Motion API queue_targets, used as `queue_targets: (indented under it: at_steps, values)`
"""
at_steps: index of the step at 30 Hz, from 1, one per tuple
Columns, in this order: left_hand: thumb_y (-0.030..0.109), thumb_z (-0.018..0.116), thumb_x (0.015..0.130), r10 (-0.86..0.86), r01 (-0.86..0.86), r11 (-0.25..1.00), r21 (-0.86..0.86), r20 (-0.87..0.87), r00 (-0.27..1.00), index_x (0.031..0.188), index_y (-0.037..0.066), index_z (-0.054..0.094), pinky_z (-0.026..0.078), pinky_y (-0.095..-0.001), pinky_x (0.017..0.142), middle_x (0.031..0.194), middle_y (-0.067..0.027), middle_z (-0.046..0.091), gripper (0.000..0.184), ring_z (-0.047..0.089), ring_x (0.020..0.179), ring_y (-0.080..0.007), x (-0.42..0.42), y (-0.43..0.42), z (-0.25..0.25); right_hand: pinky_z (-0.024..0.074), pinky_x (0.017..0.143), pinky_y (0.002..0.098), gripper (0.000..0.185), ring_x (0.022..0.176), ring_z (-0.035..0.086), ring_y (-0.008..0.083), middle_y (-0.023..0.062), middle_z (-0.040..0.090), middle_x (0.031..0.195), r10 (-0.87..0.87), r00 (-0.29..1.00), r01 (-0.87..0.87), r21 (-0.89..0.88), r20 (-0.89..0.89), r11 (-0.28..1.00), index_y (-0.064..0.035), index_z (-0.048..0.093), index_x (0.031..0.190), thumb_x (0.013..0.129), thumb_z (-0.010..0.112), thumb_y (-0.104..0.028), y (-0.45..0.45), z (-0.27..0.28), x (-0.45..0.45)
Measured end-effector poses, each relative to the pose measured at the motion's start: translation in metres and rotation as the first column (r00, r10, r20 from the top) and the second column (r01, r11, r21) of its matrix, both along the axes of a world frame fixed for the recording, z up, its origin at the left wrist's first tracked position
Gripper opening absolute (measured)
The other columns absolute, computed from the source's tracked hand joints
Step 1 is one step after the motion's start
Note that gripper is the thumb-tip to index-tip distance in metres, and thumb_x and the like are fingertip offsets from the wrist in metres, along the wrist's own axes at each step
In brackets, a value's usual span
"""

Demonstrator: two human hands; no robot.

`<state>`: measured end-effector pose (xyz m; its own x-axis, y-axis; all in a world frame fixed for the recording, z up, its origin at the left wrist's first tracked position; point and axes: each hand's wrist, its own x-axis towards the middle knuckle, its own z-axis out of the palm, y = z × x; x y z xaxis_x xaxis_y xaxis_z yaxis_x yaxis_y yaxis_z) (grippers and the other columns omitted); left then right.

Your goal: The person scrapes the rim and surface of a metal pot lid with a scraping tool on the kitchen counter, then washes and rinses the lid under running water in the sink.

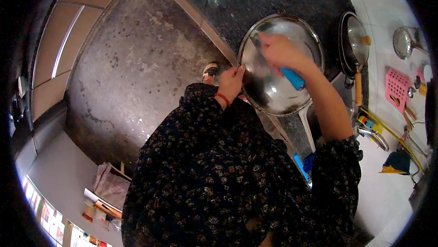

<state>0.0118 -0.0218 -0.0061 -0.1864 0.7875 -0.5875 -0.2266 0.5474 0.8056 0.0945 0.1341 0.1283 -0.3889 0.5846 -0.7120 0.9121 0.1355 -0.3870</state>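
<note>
A wide, shallow, shiny metal pan with dark marks along its rim lies at the front edge of the dark counter. My left hand, with a red bracelet at the wrist, is closed on the pan's near left rim, thumb on top. Over the inside of the pan, my right hand is closed around a blue-handled knife. Its dark, flat tip shows past my fingers toward the pan's upper left. Slight blur covers the right hand, and most of the blade is hidden by it.
A dark pan with a glass lid and wooden handle stands by the tiled wall. A tap, a skimmer and a pink perforated rack are at the right. Speckled floor spreads to the left.
</note>
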Motion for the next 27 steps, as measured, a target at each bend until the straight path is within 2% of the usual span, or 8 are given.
queue_targets:
  at_steps: [3, 6, 12, 15, 18, 21, 24, 27]
  values:
    - [0.034, 0.049, 0.086, -0.033, 0.033, 0.999, -0.001, -0.051, 0.998, 0.064, -0.004, 0.046, 0.034, -0.0357, 0.051, 0.053, -0.0151, 0.042, 0.045, 0.040, 0.049, -0.0216, -0.004, 0.002, 0.006, 0.0428, 0.038, 0.0350, 0.047, 0.041, 0.054, 0.0227, 0.0129, 0.057, 0.063, 0.017, 0.999, -0.018, 0.016, 0.038, 1.000, -0.0049, 0.038, 0.127, 0.080, 0.038, -0.009, 0.009, 0.005, -0.001]
    - [0.040, 0.048, 0.088, -0.117, 0.116, 0.993, -0.036, -0.010, 0.993, 0.081, 0.001, 0.053, 0.042, -0.0246, 0.040, 0.056, 0.0028, 0.036, 0.040, 0.041, 0.047, -0.0075, -0.006, 0.001, 0.001, 0.0436, 0.039, 0.0350, 0.046, 0.041, 0.054, 0.0223, 0.0129, 0.058, 0.065, 0.118, 0.993, -0.118, 0.003, 0.028, 0.993, -0.0049, 0.040, 0.126, 0.080, 0.039, -0.009, 0.005, 0.006, -0.002]
    - [0.037, 0.049, 0.088, -0.077, 0.077, 0.997, -0.002, -0.048, 0.996, 0.070, 0.001, 0.051, 0.036, -0.0275, 0.041, 0.054, 0.0023, 0.034, 0.041, 0.034, 0.046, -0.0084, -0.005, 0.003, 0.007, 0.0450, 0.040, 0.0352, 0.047, 0.041, 0.055, 0.0220, 0.0113, 0.059, 0.067, 0.026, 0.999, -0.029, 0.066, 0.040, 0.997, -0.0054, 0.041, 0.126, 0.080, 0.039, -0.010, 0.008, 0.004, -0.001]
    - [0.037, 0.049, 0.088, -0.007, 0.024, 0.991, 0.133, -0.133, 0.991, 0.065, 0.002, 0.050, 0.034, -0.0290, 0.041, 0.053, 0.0021, 0.034, 0.042, 0.032, 0.046, -0.0082, 0.000, 0.002, -0.001, 0.0448, 0.040, 0.0353, 0.047, 0.041, 0.054, 0.0225, 0.0121, 0.059, 0.067, 0.068, 0.997, -0.068, 0.034, -0.019, 0.997, -0.0056, 0.039, 0.127, 0.080, 0.038, -0.010, -0.001, 0.007, -0.002]
    - [0.037, 0.049, 0.088, -0.090, 0.096, 0.994, 0.049, -0.124, 0.988, 0.068, 0.001, 0.051, 0.037, -0.0278, 0.041, 0.054, 0.0020, 0.036, 0.041, 0.034, 0.046, -0.0079, -0.005, 0.001, 0.006, 0.0446, 0.039, 0.0354, 0.045, 0.040, 0.054, 0.0226, 0.0134, 0.058, 0.067, 0.074, 0.997, -0.073, 0.051, -0.022, 0.996, -0.0057, 0.039, 0.126, 0.081, 0.037, -0.010, 0.004, 0.004, 0.003]
    - [0.034, 0.049, 0.086, -0.041, 0.040, 0.999, -0.021, -0.021, 0.999, 0.068, -0.005, 0.050, 0.036, -0.0371, 0.052, 0.056, -0.0180, 0.046, 0.044, 0.045, 0.051, -0.0257, -0.002, 0.002, 0.006, 0.0444, 0.039, 0.0356, 0.044, 0.041, 0.055, 0.0226, 0.0145, 0.058, 0.067, 0.025, 0.997, -0.029, 0.052, 0.066, 0.998, -0.0055, 0.040, 0.126, 0.082, 0.037, -0.010, -0.001, 0.013, -0.007]
    - [0.035, 0.050, 0.086, -0.016, 0.016, 1.000, -0.002, -0.022, 1.000, 0.067, -0.005, 0.049, 0.035, -0.0358, 0.050, 0.053, -0.0151, 0.042, 0.044, 0.042, 0.049, -0.0203, -0.002, 0.003, 0.008, 0.0448, 0.040, 0.0356, 0.043, 0.041, 0.055, 0.0227, 0.0158, 0.058, 0.067, 0.080, 0.996, -0.080, 0.019, 0.030, 0.997, -0.0060, 0.040, 0.125, 0.082, 0.037, -0.010, -0.011, 0.011, -0.004]
    - [0.042, 0.049, 0.087, -0.124, 0.123, 0.992, -0.014, -0.036, 0.992, 0.072, 0.001, 0.052, 0.038, -0.0249, 0.043, 0.055, 0.0027, 0.038, 0.044, 0.039, 0.049, -0.0073, -0.008, 0.005, 0.003, 0.0452, 0.041, 0.0355, 0.042, 0.041, 0.054, 0.0230, 0.0169, 0.058, 0.067, -0.005, 0.999, 0.004, 0.043, 0.038, 0.999, -0.0068, 0.040, 0.125, 0.082, 0.038, -0.009, -0.002, 0.011, 0.002]
